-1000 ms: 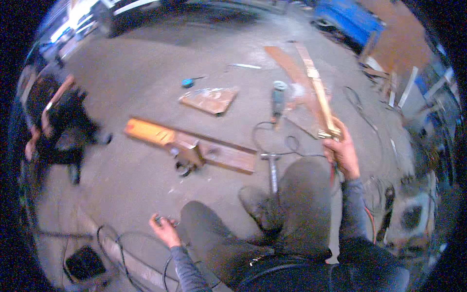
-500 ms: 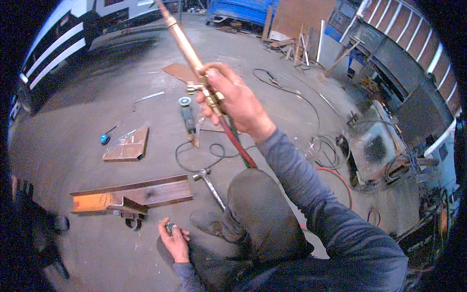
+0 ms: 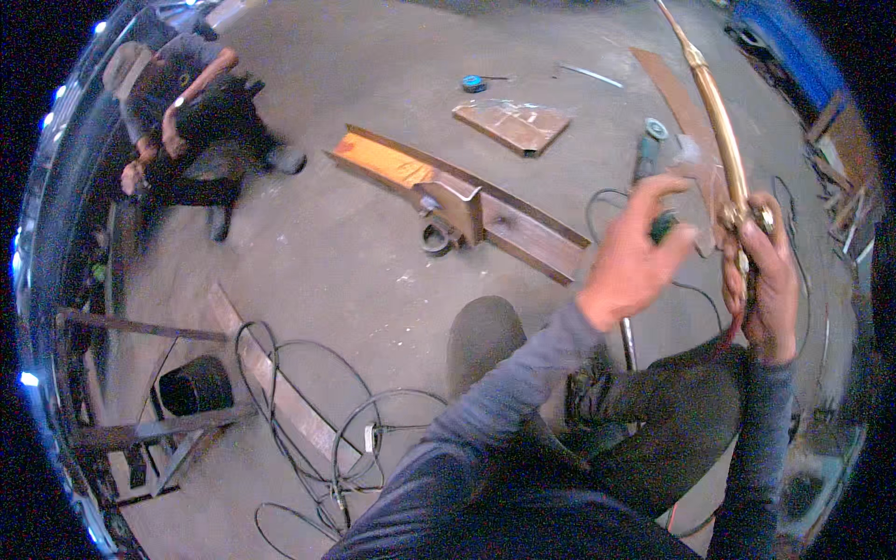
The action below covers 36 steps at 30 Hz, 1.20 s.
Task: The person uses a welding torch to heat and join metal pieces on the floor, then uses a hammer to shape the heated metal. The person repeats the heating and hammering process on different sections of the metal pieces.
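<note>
My right hand (image 3: 773, 280) is wrapped round a brass gas torch (image 3: 723, 121), near its valve knobs. The torch points up and away, and a red hose (image 3: 733, 331) runs from its lower end. Just left of the torch, my left hand (image 3: 635, 247) is raised with the fingers curled. It grips a small dark green object (image 3: 664, 227) between thumb and fingers; its kind is hard to make out. A rusty steel channel (image 3: 537, 238) lies on the floor ahead, with a bracket piece (image 3: 457, 207) and a short ring (image 3: 436, 239) against it.
An angle grinder (image 3: 651, 149), a tape measure (image 3: 473, 84) and a boxy steel piece (image 3: 515, 126) lie farther off. A co-worker (image 3: 191, 112) sits at the far left. Looped cables (image 3: 341, 448) and a flat bar (image 3: 280, 383) lie near left, beside a metal frame (image 3: 159, 434).
My view has swung left, bringing the co-worker and cables in. My left hand has risen from beside my knee to close by the torch, still with the small object. The right hand keeps the torch.
</note>
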Each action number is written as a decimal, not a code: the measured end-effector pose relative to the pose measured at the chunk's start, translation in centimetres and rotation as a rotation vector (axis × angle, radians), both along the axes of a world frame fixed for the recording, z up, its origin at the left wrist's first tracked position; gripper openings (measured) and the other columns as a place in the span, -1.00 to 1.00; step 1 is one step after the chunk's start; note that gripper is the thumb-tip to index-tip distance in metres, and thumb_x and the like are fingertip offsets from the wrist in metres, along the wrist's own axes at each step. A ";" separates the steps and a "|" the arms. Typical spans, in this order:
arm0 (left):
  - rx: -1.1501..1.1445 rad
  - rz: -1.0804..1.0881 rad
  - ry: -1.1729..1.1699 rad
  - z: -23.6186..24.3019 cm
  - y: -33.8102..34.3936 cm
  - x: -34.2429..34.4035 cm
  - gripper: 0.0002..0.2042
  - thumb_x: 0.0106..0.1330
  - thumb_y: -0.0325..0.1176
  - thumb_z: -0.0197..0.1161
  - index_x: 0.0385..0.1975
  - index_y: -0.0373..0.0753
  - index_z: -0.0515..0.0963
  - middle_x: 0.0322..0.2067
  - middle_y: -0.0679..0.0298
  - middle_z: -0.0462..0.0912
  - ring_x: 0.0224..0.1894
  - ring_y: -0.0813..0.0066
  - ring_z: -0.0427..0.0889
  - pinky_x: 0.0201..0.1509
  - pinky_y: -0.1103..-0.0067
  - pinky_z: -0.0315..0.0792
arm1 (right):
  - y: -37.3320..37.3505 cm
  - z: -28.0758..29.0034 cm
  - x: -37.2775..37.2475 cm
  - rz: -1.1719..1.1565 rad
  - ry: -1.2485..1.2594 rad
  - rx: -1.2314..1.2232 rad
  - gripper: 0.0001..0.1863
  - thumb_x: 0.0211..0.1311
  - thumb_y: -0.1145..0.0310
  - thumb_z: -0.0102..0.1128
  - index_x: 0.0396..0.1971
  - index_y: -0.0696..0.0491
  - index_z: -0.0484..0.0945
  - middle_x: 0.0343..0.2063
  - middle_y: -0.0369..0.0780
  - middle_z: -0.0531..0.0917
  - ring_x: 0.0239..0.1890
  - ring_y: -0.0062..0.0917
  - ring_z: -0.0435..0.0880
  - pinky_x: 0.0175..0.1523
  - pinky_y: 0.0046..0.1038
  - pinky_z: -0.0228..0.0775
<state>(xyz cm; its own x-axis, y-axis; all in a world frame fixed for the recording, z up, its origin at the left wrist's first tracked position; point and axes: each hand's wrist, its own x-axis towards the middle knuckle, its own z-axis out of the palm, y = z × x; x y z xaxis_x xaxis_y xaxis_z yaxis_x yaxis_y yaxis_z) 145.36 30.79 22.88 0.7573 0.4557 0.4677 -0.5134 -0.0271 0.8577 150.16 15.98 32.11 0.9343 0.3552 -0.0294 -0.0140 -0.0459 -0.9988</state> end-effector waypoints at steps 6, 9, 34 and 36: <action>0.233 -0.194 -0.206 2.9 -1.1 3.0 -0.65 0.30 -0.32 0.25 0.06 -0.26 0.52 -0.07 0.04 0.63 0.01 0.04 0.63 0.13 0.34 0.48 | -1.6 -0.2 0.6 -0.003 0.091 0.114 -0.54 0.42 0.27 0.15 0.25 0.00 0.33 -0.57 -0.35 0.54 -0.84 -0.81 0.32 -0.81 -0.74 0.16; 0.248 -0.119 -0.303 2.3 -3.1 4.4 -0.71 0.31 -0.33 0.23 -0.02 -0.27 0.52 -0.17 0.01 0.62 -0.06 -0.06 0.62 0.05 0.25 0.48 | -3.6 -1.1 2.0 0.040 0.107 0.161 -0.59 0.46 0.24 0.12 0.20 0.03 0.35 -0.57 -0.37 0.54 -0.83 -0.84 0.31 -0.81 -0.76 0.12; 0.175 -0.175 0.262 -5.4 0.8 7.8 -0.65 0.38 -0.38 0.12 0.13 -0.22 0.31 -0.22 0.22 0.48 -0.09 0.34 0.57 0.08 0.37 0.47 | -4.1 -2.8 5.4 0.035 -0.083 -0.110 -0.59 0.41 0.22 0.17 0.16 -0.09 0.30 -0.51 -0.35 0.56 -0.78 -0.80 0.33 -0.76 -0.71 0.18; -0.040 -0.146 0.316 -6.7 4.0 8.2 -0.68 0.36 -0.40 0.16 0.10 -0.24 0.43 -0.19 0.22 0.55 -0.08 0.38 0.59 0.07 0.45 0.49 | -3.7 -3.7 6.2 0.096 -0.040 -0.132 -0.60 0.37 0.23 0.21 0.12 -0.09 0.31 -0.54 -0.33 0.57 -0.76 -0.76 0.37 -0.74 -0.66 0.22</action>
